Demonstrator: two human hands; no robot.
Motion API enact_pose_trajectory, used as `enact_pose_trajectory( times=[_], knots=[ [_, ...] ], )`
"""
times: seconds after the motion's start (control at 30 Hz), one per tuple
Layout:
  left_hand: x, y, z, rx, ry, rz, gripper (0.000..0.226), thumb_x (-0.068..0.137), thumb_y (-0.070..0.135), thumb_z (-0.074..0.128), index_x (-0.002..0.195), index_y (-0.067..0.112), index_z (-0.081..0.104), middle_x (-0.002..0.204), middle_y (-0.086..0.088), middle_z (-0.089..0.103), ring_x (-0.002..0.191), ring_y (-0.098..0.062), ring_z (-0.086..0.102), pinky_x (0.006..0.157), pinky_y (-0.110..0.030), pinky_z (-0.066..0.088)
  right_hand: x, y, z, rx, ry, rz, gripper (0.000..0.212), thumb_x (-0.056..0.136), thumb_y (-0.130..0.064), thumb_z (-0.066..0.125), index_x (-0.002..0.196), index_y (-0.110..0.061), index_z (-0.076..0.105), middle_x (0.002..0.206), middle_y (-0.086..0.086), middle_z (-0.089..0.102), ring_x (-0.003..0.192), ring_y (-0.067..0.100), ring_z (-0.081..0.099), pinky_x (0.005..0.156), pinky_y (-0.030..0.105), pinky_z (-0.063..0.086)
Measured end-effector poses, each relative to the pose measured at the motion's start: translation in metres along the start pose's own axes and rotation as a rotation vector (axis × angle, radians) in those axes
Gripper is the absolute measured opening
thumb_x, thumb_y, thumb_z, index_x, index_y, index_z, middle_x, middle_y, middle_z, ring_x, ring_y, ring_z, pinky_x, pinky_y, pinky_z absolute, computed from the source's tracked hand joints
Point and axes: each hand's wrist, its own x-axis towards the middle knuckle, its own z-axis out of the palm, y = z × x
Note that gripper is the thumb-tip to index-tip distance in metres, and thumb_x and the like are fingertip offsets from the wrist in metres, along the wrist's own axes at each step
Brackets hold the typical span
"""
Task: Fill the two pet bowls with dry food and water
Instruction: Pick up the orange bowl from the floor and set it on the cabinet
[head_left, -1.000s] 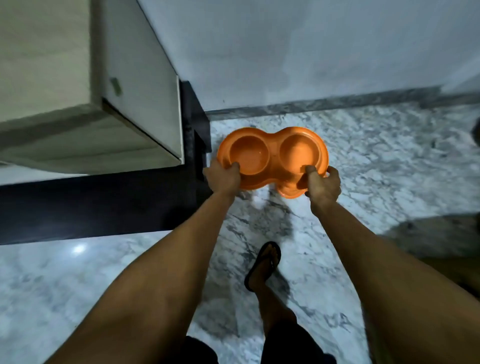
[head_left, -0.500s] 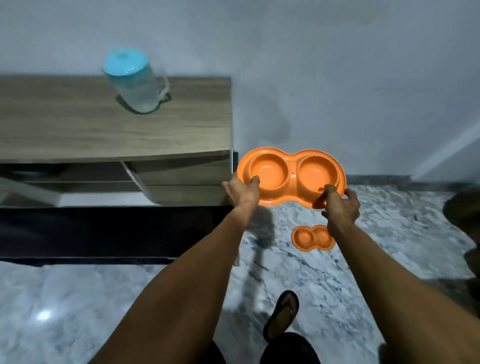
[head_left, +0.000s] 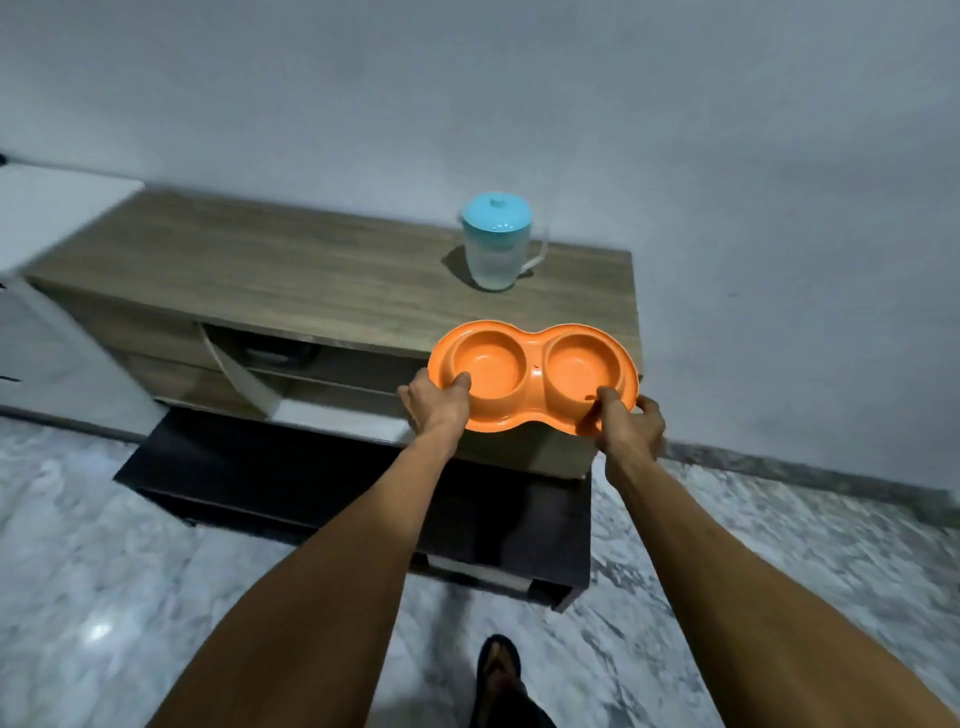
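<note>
I have my left hand (head_left: 438, 405) and right hand (head_left: 627, 429) each gripping an end of the empty orange plastic double bowl (head_left: 532, 375), level above the wooden desk (head_left: 291, 275) edge, near the teal-lidded jug (head_left: 496, 248), probably to set down for filling.

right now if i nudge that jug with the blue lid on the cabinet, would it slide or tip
The jug looks taller than its base is wide, so a push high up probably tips it. It stands on smooth wood cabinet top, so a low nudge likely slides it. How full it is cannot be told, so neither can its weight.

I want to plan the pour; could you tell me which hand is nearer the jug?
Left, narrowly. The left hand sits below the jug; the right hand below and right.
</note>
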Motion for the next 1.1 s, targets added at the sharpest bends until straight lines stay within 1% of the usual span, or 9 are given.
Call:
enact_pose_trajectory(
  times=[0.07,0.2,0.4,0.47,0.57,0.7,0.8,0.9,1.1],
  knots=[
    [0.034,-0.001,-0.026,-0.002,0.04,-0.003,0.041,0.084,0.034,0.072,0.113,0.007,0.065,0.123,-0.013,0.054,0.108,-0.032,0.059,0.097,-0.045,0.049,-0.01,-0.007,0.039,-0.005,-0.048,-0.017,0.049,0.078,-0.045,0.072,0.12,-0.024,0.058,0.118,0.009,0.062,0.114,0.035,0.058,0.096,0.055,0.053],
    [0.105,0.002,-0.067,0.013,0.104,-0.023,0.042,0.082,0.034,0.074,0.111,0.004,0.066,0.121,-0.017,0.059,0.102,-0.033,0.063,0.091,-0.042,0.05,-0.018,-0.018,0.121,0.0,-0.109,-0.016,0.054,0.079,-0.042,0.072,0.126,-0.019,0.058,0.122,0.013,0.063,0.108,0.035,0.062,0.093,0.053,0.055],
    [0.212,0.021,-0.103,0.046,0.141,-0.017,0.041,0.08,0.037,0.073,0.105,0.004,0.067,0.119,-0.02,0.061,0.097,-0.035,0.064,0.092,-0.042,0.052,-0.007,-0.045,0.235,-0.05,-0.14,0.008,0.059,0.083,-0.04,0.071,0.133,-0.013,0.055,0.13,0.015,0.059,0.12,0.034,0.055,0.1,0.042,0.046],
    [0.244,0.031,-0.107,0.059,0.14,-0.02,0.045,0.078,0.04,0.073,0.107,0.007,0.066,0.121,-0.018,0.06,0.101,-0.036,0.063,0.095,-0.045,0.051,-0.003,-0.056,0.265,-0.051,-0.15,0.016,0.062,0.08,-0.046,0.071,0.132,-0.017,0.055,0.128,0.014,0.061,0.116,0.035,0.058,0.1,0.047,0.049],
    [0.289,0.039,-0.107,0.079,0.156,-0.023,0.06,0.059,0.061,0.065,0.099,0.016,0.067,0.113,-0.014,0.064,0.102,-0.038,0.063,0.093,-0.052,0.052,0.009,-0.069,0.305,-0.096,-0.133,0.033,0.063,0.077,-0.05,0.071,0.129,-0.02,0.056,0.125,0.013,0.062,0.11,0.036,0.061,0.095,0.052,0.053],
    [0.334,0.039,-0.105,0.144,0.144,-0.017,0.057,0.06,0.06,0.064,0.095,0.015,0.07,0.1,-0.013,0.071,0.094,-0.035,0.067,0.088,-0.049,0.055,0.022,-0.078,0.34,-0.124,-0.107,0.05,0.054,0.081,-0.046,0.071,0.124,-0.016,0.059,0.118,0.014,0.064,0.104,0.037,0.063,0.093,0.052,0.054],
    [0.353,0.053,-0.102,0.154,0.084,-0.018,0.053,0.072,0.047,0.072,0.109,0.01,0.071,0.108,-0.015,0.071,0.103,-0.036,0.066,0.093,-0.047,0.053,0.034,-0.08,0.362,-0.15,-0.065,0.059,0.054,0.081,-0.045,0.071,0.124,-0.014,0.06,0.118,0.015,0.064,0.107,0.037,0.062,0.093,0.053,0.054],
    [0.373,0.056,-0.093,0.204,0.028,-0.022,0.056,0.075,0.047,0.072,0.117,0.01,0.068,0.115,-0.016,0.069,0.11,-0.037,0.063,0.096,-0.044,0.051,0.044,-0.08,0.376,-0.186,-0.009,0.086,0.056,0.081,-0.046,0.071,0.124,-0.012,0.06,0.119,0.016,0.063,0.106,0.039,0.062,0.092,0.053,0.055],
    [0.402,0.05,-0.079,0.322,-0.058,-0.034,0.05,0.071,0.053,0.07,0.101,0.013,0.073,0.104,-0.014,0.072,0.099,-0.036,0.065,0.088,-0.047,0.055,0.051,-0.078,0.39,-0.255,0.093,0.149,0.052,0.085,-0.045,0.068,0.121,-0.008,0.062,0.119,0.017,0.062,0.108,0.038,0.061,0.096,0.05,0.052]
  ],
)
